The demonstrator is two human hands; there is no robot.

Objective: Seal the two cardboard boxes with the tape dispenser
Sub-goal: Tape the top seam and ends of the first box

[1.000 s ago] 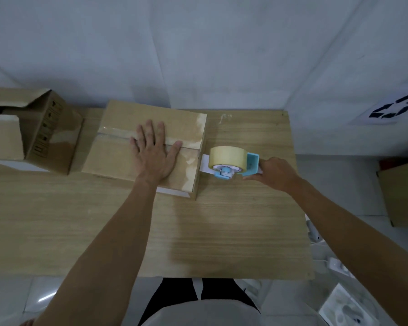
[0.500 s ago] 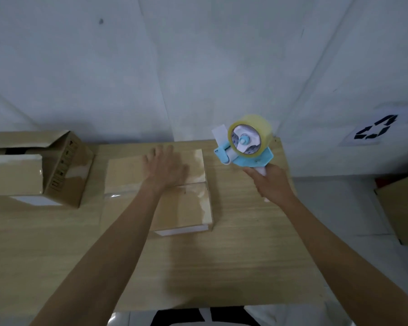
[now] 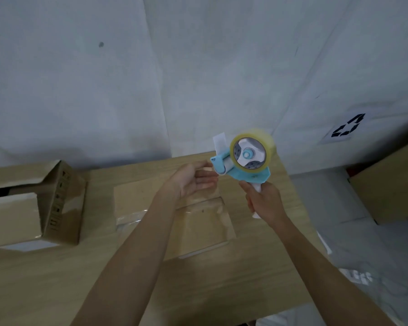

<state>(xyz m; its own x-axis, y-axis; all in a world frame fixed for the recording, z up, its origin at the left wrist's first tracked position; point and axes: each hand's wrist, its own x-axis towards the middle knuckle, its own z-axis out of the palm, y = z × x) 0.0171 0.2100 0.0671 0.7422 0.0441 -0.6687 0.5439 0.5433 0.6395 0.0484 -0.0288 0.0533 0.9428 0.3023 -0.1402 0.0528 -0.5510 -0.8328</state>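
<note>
My right hand (image 3: pixel 264 203) grips the white handle of the blue tape dispenser (image 3: pixel 245 161) and holds it upright above the table's far right part. Its yellowish tape roll faces me. My left hand (image 3: pixel 193 177) is raised off the box, fingers apart, fingertips right at the dispenser's front roller; whether they touch the tape end I cannot tell. Below my hands lies a flat closed cardboard box (image 3: pixel 198 227) with clear tape across its top. A second cardboard box (image 3: pixel 33 208) stands at the left with its top flaps open.
The wooden table (image 3: pixel 57 290) runs to a white wall behind. Another cardboard box (image 3: pixel 391 187) stands on the floor at the right. A recycling sign (image 3: pixel 346 129) is stuck on the wall.
My right hand lifted the dispenser from beside the box and turned it upright. My left hand left the box top and rose to the dispenser's front.
</note>
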